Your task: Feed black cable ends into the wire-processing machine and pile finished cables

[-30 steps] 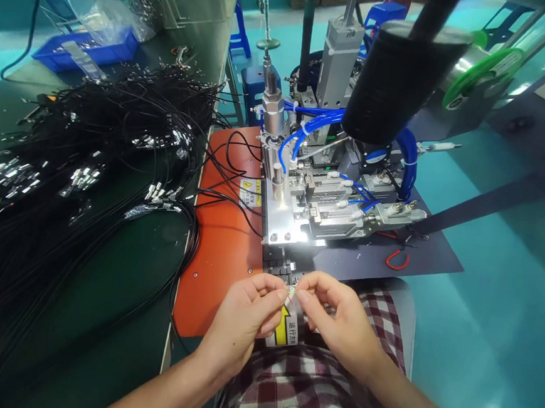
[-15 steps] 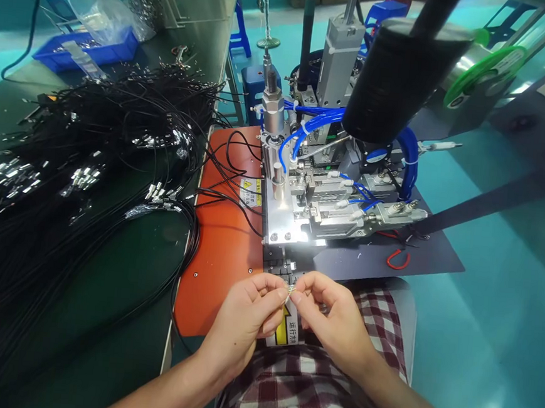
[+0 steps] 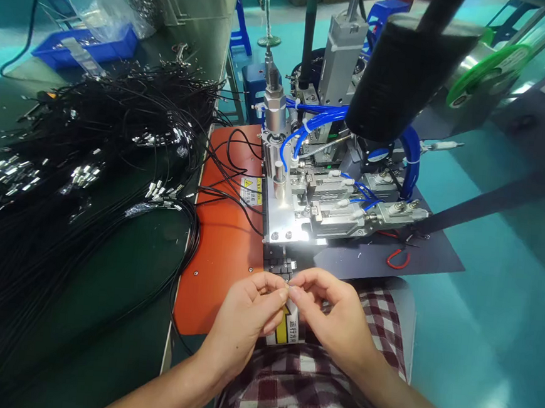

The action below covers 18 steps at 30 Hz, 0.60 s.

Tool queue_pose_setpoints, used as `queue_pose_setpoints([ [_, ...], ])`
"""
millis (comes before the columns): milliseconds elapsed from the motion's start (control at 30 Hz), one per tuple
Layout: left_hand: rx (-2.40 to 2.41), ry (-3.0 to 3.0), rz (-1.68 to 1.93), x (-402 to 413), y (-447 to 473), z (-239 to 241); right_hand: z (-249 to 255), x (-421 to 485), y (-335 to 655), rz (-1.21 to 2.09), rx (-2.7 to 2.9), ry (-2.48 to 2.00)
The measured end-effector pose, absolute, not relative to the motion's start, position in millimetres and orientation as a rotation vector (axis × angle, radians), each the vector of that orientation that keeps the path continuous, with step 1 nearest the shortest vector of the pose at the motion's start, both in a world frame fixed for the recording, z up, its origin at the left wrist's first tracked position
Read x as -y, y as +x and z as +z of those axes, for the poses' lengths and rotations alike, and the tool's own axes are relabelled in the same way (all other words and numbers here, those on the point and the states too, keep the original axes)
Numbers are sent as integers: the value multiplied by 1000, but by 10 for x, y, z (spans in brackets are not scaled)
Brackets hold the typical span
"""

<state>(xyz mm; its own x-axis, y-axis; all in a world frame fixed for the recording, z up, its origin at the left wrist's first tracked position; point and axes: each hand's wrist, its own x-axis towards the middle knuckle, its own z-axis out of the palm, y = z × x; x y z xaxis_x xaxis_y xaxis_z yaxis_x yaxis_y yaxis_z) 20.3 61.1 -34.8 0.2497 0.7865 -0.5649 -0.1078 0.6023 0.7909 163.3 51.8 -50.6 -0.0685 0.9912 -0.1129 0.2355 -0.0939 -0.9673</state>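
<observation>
My left hand is closed in a pinch, thumb against forefinger, just in front of the machine's track. Opposite it, my right hand pinches too, its fingertips meeting those of the left. Whatever lies between the fingertips is tiny and almost wholly covered, so I cannot make it out. Below the hands is a white label with a yellow arrow. The metal machine with blue air tubes stands right beyond them.
Left of the track lies an orange plate crossed by black cables. A large heap of black cables with shiny ends covers the green table. Behind it sits a blue tray. A red loop rests on the grey base.
The small pale bit seen between the fingertips before is now mostly hidden by them. The hands have barely moved, and the view has shifted very slightly.
</observation>
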Motion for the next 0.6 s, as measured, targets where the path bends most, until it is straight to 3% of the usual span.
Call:
queue_pose_setpoints([
  [167, -1170, 789, 712, -591, 202, -391, -520, -491, 1620, 934, 1578, -1361],
  [400, -1163, 757, 710, -613, 209, -326, -553, -564, 1652, 1567, 1105, -1305],
  [600, -1162, 676, 714, -643, 206, -307, -557, -574, 1720, 1471, 1208, -1346],
])
